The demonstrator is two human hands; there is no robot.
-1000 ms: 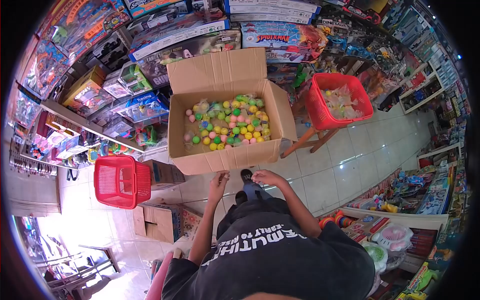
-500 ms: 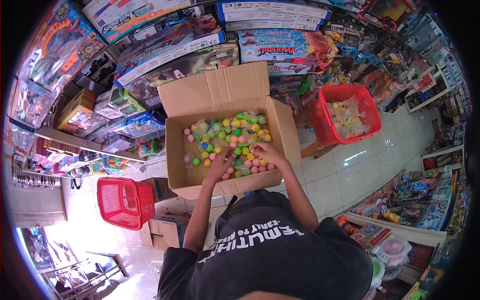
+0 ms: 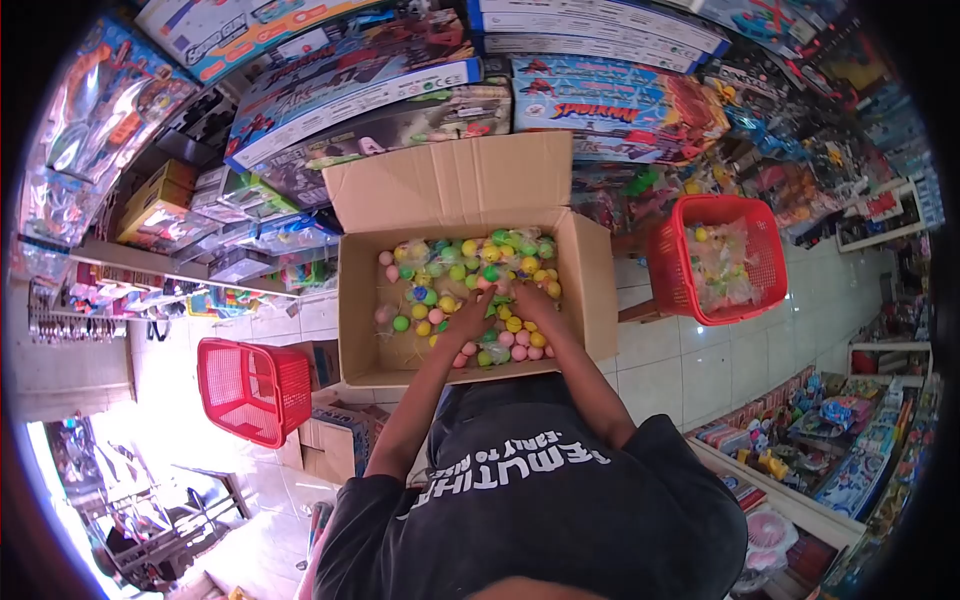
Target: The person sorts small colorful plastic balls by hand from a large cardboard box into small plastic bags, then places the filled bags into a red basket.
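the left hand [image 3: 470, 320] and the right hand [image 3: 536, 303] are lying close together inside the open cardboard box [image 3: 450, 185], fingers dipping among the small coloured balls [image 3: 402, 323]. the fingertips are blending into the pile, so i cannot tell whether either hand is closing on anything. the balls are filling the middle and right of the box, pink, green and yellow, and some seem to be sitting in thin clear plastic.

that plastic is looking like the weak point: if a finger is catching a fold and pulling hard, a bag could be tearing and loose balls rolling apart. bags may also be clinging to each other, so a lift could be dragging extra ones over the near wall. the box's support is hiding from view; forearms pressing on the near edge might be tilting it.

to the right, a red basket [image 3: 672, 275] is holding more bagged balls [image 3: 722, 270] above a wooden support [image 3: 640, 311]; a knock there could be spilling them. another red basket [image 3: 285, 395] is standing to the left.
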